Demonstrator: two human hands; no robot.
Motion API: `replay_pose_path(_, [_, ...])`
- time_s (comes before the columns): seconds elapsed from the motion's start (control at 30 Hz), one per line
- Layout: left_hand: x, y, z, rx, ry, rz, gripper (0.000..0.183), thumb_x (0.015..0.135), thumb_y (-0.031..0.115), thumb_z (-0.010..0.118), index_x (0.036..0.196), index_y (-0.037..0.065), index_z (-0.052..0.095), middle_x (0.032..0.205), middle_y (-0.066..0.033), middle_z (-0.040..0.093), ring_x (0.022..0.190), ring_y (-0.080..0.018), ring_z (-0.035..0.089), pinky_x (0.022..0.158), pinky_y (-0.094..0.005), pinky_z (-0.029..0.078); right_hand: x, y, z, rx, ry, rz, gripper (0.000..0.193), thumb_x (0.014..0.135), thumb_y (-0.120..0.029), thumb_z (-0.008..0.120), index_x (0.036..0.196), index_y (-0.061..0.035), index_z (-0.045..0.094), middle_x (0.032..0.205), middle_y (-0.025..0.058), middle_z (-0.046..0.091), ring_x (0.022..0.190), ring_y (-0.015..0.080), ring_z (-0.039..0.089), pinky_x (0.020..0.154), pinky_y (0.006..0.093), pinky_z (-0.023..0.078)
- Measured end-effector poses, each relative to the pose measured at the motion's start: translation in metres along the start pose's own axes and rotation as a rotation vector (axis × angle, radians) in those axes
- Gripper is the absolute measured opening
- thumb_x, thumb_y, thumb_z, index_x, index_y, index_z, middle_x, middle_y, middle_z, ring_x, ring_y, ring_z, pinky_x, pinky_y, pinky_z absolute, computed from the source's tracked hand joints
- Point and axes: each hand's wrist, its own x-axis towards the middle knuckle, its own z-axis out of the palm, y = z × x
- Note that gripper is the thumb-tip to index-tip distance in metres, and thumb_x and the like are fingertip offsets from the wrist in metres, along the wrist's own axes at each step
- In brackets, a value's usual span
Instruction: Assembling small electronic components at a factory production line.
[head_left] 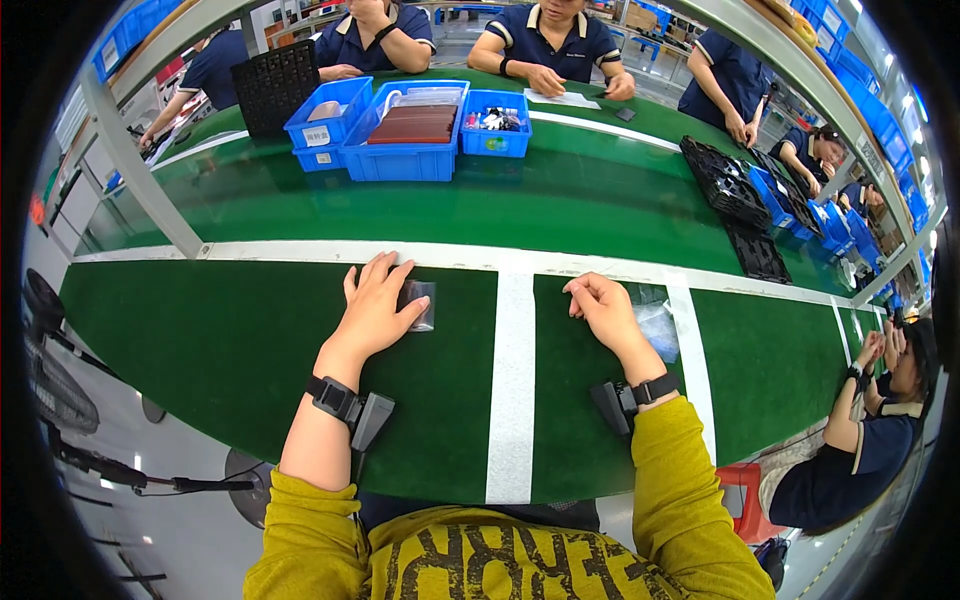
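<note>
My left hand (372, 308) lies palm down on the green tabletop (250, 340), its fingers spread. Beside its thumb and partly under the hand is a small dark, shiny plastic packet (423, 306). My right hand (604, 312) rests to the right of the wide white strip (511, 400), fingers curled in and thumb near the index finger; nothing shows between them. Just right of that hand lie clear plastic bags (657, 328), partly hidden behind it. Each wrist wears a black strap with a small dark device.
Past a white rail (440, 254) runs a green conveyor belt (300, 210). On it stand blue bins (400, 163), one holding brown flat pieces (415, 124), and black trays (725, 185). Co-workers sit across and at the right. Metal frame posts (145, 165) rise at both sides; a fan (60, 385) stands left.
</note>
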Motion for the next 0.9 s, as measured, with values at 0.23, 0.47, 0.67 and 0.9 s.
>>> replay_pose_path(0.23, [-0.003, 0.008, -0.011, 0.042, -0.112, -0.01, 0.071, 0.071, 0.048, 0.064, 0.128, 0.01, 0.045, 0.139, -0.0186, 0.028, 0.133, -0.0298, 0.02, 0.106, -0.052, 0.008, -0.001, -0.002, -0.001, -0.013, 0.005, -0.007, 0.017, 0.087, -0.014, 0.052, 0.086, 0.0001, 0.06, 0.062, 0.0033, 0.058, 0.058, 0.0094, 0.054, 0.055, 0.0234, 0.043])
replay_pose_path(0.47, [-0.006, -0.003, -0.024, -0.096, -0.125, 0.092, 0.09, 0.052, 0.043, 0.08, 0.126, 0.006, 0.045, 0.141, -0.0183, 0.025, 0.134, -0.0296, 0.016, 0.109, -0.046, 0.008, -0.001, -0.002, 0.0, -0.014, 0.008, -0.017, 0.016, 0.086, -0.014, 0.052, 0.086, -0.0003, 0.06, 0.062, 0.0038, 0.058, 0.057, 0.0096, 0.054, 0.054, 0.0235, 0.043])
replay_pose_path(0.67, [-0.005, -0.015, -0.032, -0.115, -0.149, 0.036, 0.081, 0.051, 0.036, 0.082, 0.12, 0.008, 0.05, 0.141, -0.02, 0.024, 0.134, -0.0318, 0.015, 0.109, -0.0446, 0.009, -0.001, -0.001, 0.0, -0.032, 0.012, -0.025, 0.016, 0.086, -0.015, 0.052, 0.086, -0.0006, 0.06, 0.061, 0.0041, 0.058, 0.057, 0.0103, 0.054, 0.054, 0.0245, 0.042])
replay_pose_path(0.9, [-0.003, -0.017, -0.027, -0.173, -0.189, 0.018, 0.067, 0.055, 0.031, 0.08, 0.113, 0.013, 0.054, 0.141, -0.0203, 0.025, 0.134, -0.0324, 0.015, 0.109, -0.0446, 0.009, -0.001, -0.002, 0.0, -0.038, 0.016, -0.024, 0.016, 0.086, -0.014, 0.052, 0.086, -0.0003, 0.06, 0.062, 0.0044, 0.058, 0.057, 0.0103, 0.055, 0.054, 0.0245, 0.043])
